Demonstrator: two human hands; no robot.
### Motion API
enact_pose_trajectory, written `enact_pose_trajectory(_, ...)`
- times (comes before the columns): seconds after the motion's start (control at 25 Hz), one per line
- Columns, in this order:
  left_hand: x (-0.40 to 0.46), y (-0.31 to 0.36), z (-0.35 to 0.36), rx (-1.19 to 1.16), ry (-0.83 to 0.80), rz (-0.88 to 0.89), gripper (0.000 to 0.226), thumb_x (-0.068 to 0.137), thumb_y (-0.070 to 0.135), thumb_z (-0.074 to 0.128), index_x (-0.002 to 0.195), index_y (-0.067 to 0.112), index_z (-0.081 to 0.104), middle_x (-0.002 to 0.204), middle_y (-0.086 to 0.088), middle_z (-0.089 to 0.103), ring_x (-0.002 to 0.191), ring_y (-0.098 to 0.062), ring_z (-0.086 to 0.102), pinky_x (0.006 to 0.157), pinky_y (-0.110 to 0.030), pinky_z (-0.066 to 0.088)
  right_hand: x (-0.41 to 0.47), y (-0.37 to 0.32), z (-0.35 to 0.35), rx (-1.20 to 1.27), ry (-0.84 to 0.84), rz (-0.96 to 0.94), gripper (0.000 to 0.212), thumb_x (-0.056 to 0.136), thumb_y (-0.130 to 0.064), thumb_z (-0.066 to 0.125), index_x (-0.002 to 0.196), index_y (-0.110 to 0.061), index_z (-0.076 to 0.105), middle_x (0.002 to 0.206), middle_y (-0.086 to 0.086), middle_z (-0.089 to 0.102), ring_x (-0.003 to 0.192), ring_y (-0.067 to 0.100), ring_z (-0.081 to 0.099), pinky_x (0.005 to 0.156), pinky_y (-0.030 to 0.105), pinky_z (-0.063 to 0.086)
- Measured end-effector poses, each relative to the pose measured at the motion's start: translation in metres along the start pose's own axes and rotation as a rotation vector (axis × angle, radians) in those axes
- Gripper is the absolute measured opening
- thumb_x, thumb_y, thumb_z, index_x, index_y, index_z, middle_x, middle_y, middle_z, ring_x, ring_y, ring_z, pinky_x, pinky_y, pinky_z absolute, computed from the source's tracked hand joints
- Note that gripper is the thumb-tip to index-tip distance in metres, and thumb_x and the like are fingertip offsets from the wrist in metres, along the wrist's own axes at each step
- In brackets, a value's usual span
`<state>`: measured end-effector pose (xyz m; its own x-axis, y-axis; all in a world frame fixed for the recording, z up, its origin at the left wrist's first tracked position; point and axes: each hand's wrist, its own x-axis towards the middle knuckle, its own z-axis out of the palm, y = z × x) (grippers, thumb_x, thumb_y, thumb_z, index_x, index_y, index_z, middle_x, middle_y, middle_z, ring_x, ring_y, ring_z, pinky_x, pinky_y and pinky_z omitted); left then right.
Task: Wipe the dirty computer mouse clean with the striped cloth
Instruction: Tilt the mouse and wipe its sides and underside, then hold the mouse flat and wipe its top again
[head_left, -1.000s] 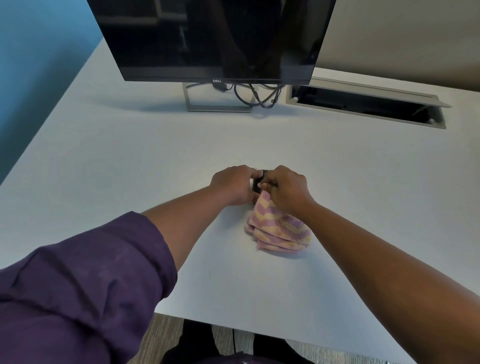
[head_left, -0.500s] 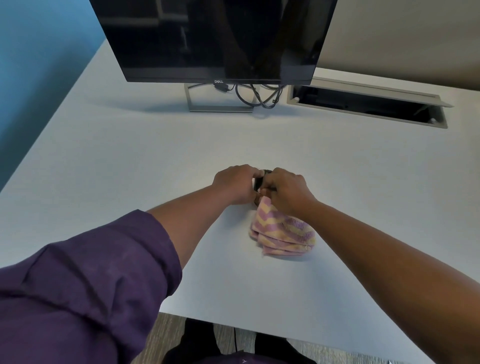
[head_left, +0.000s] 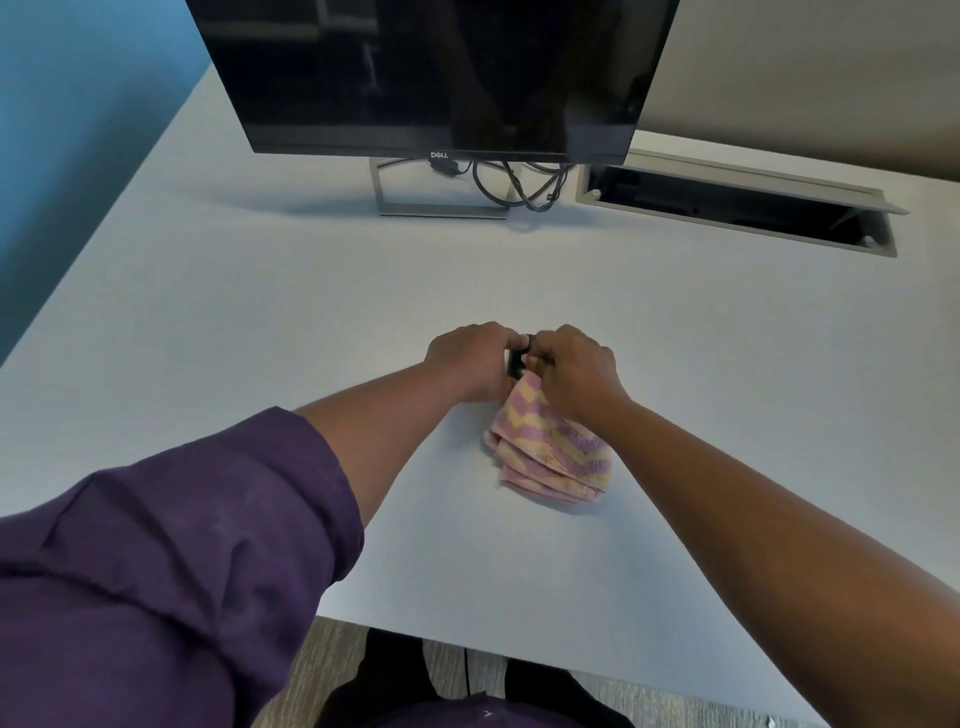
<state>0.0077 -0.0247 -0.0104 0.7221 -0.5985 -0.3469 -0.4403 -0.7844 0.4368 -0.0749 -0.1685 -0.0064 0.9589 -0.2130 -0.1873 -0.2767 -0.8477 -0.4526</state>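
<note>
A purple sleeve (head_left: 156, 561) is being shown at the near left corner of the table (head_left: 260, 322), pushed up on the forearm. Toward the middle of the table, nearer its front edge than its back edge, the left hand (head_left: 470, 361) is being held with its fingers curled round the dark mouse (head_left: 516, 362), of which only a small sliver is being left visible between the two hands. Just to the right, the right hand (head_left: 576, 371) is being kept with its fingers curled on the upper end of the striped cloth (head_left: 550, 452), which is being pressed against the mouse. The rest of the pink and yellow cloth is lying bunched on the table below the right wrist. Along the back edge, a dark monitor (head_left: 436, 73) is being carried on its stand (head_left: 436, 192), with cables (head_left: 519, 187) beside it and an open cable tray (head_left: 737, 208) further right.
</note>
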Motion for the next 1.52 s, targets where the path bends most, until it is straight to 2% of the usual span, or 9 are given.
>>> enact_pose_trajectory(0.2, 0.005, -0.003, 0.003, -0.006, -0.018, -0.049, 0.08, 0.067, 0.057, 0.083, 0.14, 0.047, 0.051, 0.138, 0.017, 0.058, 0.124, -0.017, 0.057, 0.079, -0.028, 0.036, -0.026, 0.01, 0.006, 0.023, -0.021, -0.072, 0.019, 0.094, -0.015, 0.065, 0.079, -0.025, 0.06, 0.087, -0.007, 0.055, 0.078, 0.021, 0.056, 0.076, 0.038, 0.041)
enact_pose_trajectory(0.4, 0.006, -0.005, 0.003, 0.009, -0.04, -0.021, 0.084, 0.068, 0.056, 0.083, 0.143, 0.044, 0.049, 0.145, 0.017, 0.054, 0.131, -0.017, 0.052, 0.091, -0.031, 0.042, -0.047, 0.024, 0.009, 0.058, 0.037, -0.123, 0.011, 0.095, -0.013, 0.067, 0.087, -0.016, 0.074, 0.09, -0.004, 0.062, 0.082, 0.021, 0.059, 0.084, 0.046, 0.048)
enact_pose_trajectory(0.6, 0.005, -0.004, 0.004, 0.038, -0.031, -0.004, 0.082, 0.071, 0.056, 0.08, 0.145, 0.044, 0.047, 0.147, 0.016, 0.052, 0.132, -0.018, 0.051, 0.093, -0.033, 0.043, -0.053, 0.029, -0.001, 0.3, 0.037, 0.038, 0.006, 0.097, -0.027, 0.07, 0.099, -0.022, 0.074, 0.098, -0.01, 0.063, 0.09, 0.012, 0.061, 0.092, 0.049, 0.05)
enact_pose_trajectory(0.84, -0.013, 0.006, 0.009, -0.023, 0.071, -0.011, 0.074, 0.078, 0.043, 0.077, 0.143, 0.036, 0.042, 0.124, 0.003, 0.055, 0.109, -0.024, 0.059, 0.079, -0.036, 0.047, -0.062, 0.021, -0.019, 0.368, -0.094, 0.186, 0.057, 0.089, -0.034, 0.078, 0.141, -0.021, 0.059, 0.124, 0.0, 0.066, 0.105, 0.023, 0.064, 0.099, 0.048, 0.053)
enact_pose_trajectory(0.96, -0.036, 0.01, 0.017, -0.331, 0.193, 0.031, 0.048, 0.089, 0.038, 0.068, 0.134, 0.03, 0.055, 0.107, 0.011, 0.052, 0.098, -0.018, 0.06, 0.076, -0.03, 0.045, -0.063, 0.018, -0.025, 0.421, -0.073, 0.215, 0.032, 0.079, -0.034, 0.087, 0.106, -0.021, 0.075, 0.098, -0.002, 0.075, 0.087, 0.023, 0.069, 0.082, 0.045, 0.061)
enact_pose_trajectory(1.08, -0.064, 0.017, 0.018, -0.717, -0.027, 0.108, 0.026, 0.093, 0.035, 0.054, 0.113, 0.033, 0.069, 0.103, 0.021, 0.067, 0.101, -0.009, 0.065, 0.084, -0.027, 0.049, -0.065, 0.008, -0.027, 0.515, -0.057, 0.226, 0.026, 0.073, -0.035, 0.09, 0.083, -0.023, 0.069, 0.081, -0.001, 0.071, 0.073, 0.019, 0.065, 0.065, 0.036, 0.054)
enact_pose_trajectory(1.24, -0.085, 0.011, 0.011, -0.815, -0.247, 0.119, 0.034, 0.091, 0.034, 0.05, 0.12, 0.044, 0.065, 0.117, 0.014, 0.071, 0.114, -0.01, 0.064, 0.099, -0.037, 0.051, -0.066, -0.013, -0.02, 0.694, -0.055, 0.188, 0.015, 0.09, -0.038, 0.075, 0.088, -0.024, 0.069, 0.084, -0.005, 0.07, 0.077, 0.014, 0.062, 0.066, 0.027, 0.048)
enact_pose_trajectory(1.4, -0.087, -0.006, 0.003, -0.744, -0.126, 0.083, 0.042, 0.092, 0.056, 0.059, 0.104, 0.016, 0.067, 0.093, 0.0, 0.068, 0.084, -0.016, 0.064, 0.074, -0.037, 0.053, -0.067, -0.024, -0.017, 0.827, -0.154, 0.233, 0.019, 0.095, -0.042, 0.071, 0.096, -0.024, 0.074, 0.097, 0.001, 0.077, 0.095, 0.024, 0.073, 0.084, 0.04, 0.061)
enact_pose_trajectory(1.52, -0.084, -0.015, -0.003, -0.731, -0.1, 0.049, 0.042, 0.098, 0.047, 0.059, 0.091, 0.006, 0.058, 0.08, 0.002, 0.055, 0.073, -0.01, 0.051, 0.063, -0.031, 0.045, -0.067, -0.025, -0.015, 0.87, -0.251, 0.278, 0.027, 0.091, -0.046, 0.075, 0.103, -0.022, 0.074, 0.101, 0.0, 0.078, 0.096, 0.024, 0.075, 0.089, 0.042, 0.062)
